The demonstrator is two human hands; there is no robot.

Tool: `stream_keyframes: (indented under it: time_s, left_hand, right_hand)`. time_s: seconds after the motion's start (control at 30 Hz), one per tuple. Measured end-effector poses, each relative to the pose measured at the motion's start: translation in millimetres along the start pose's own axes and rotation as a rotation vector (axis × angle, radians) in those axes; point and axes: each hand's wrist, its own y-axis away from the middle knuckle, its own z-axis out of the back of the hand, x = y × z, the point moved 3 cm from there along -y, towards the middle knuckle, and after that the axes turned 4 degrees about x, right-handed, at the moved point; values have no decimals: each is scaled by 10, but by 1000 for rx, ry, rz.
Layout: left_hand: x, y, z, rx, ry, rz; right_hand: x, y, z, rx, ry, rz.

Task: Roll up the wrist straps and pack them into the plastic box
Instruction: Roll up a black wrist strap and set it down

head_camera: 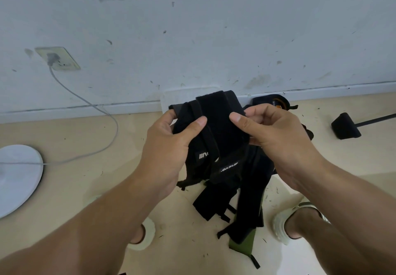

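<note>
Arms: our two bare arms reach forward from the bottom edge, nearest to us.
Left hand [169, 146]: we hold the left side of the black wrist straps [218, 141]; our thumb is curled over the front and pinches the cloth.
Right hand [276, 133]: we pinch the right side of the same bundle, thumb on the front, fingers curled behind it.
Wrist straps: we hold them up in the air between both hands, above the floor [85, 180]. The wide black band stands up at the top. Two small white labels show lower down. Long black ends hang down between our feet.
Green strap [244, 246]: an olive green end shows under the black ends, low by the floor.
Plastic box [182, 96]: a pale box sits on the floor by the wall [192, 28], right behind the straps. We see only its top edge.
Sandals: a pale sandal [147, 234] is on our left foot, another [280, 225] on our right foot.
Socket [57, 58]: it is on the wall at the left, with a grey cable [96, 107] plugged in.
White round base [17, 178]: it lies on the floor at the far left, and the cable runs to it.
Black foot [345, 126]: a dark block on a thin rod sits on the floor at the right.
</note>
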Motion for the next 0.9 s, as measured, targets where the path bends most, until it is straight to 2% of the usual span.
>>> stream_keyframes:
  time_s: [0.3,0.5,0.57,0.67,0.73,0.8,0.9]
  left_hand:
    - [-12,0,3,-34,-29,-7]
    - [-40,-23,62,-122,108,-13]
    - [-48,-58,99,-138,195,3]
    - [-73,-115,168,-177,260,-2]
    - [-100,-161,228,-233,203,-32]
    - [-127,-199,315,-322,130,-76]
    - [-174,-217,435,-477,78,-141]
  right_hand:
    - [-57,-29,27,-40,-45,32]
    - [-99,-8,44,-27,124,1]
    - [-101,1,22,108,198,-66]
    - [-166,53,-79,482,334,-222]
    - [-183,68,-78,555,409,-253]
    - [-119,53,-34,493,383,-241]
    - [61,14,95,315,304,-166]
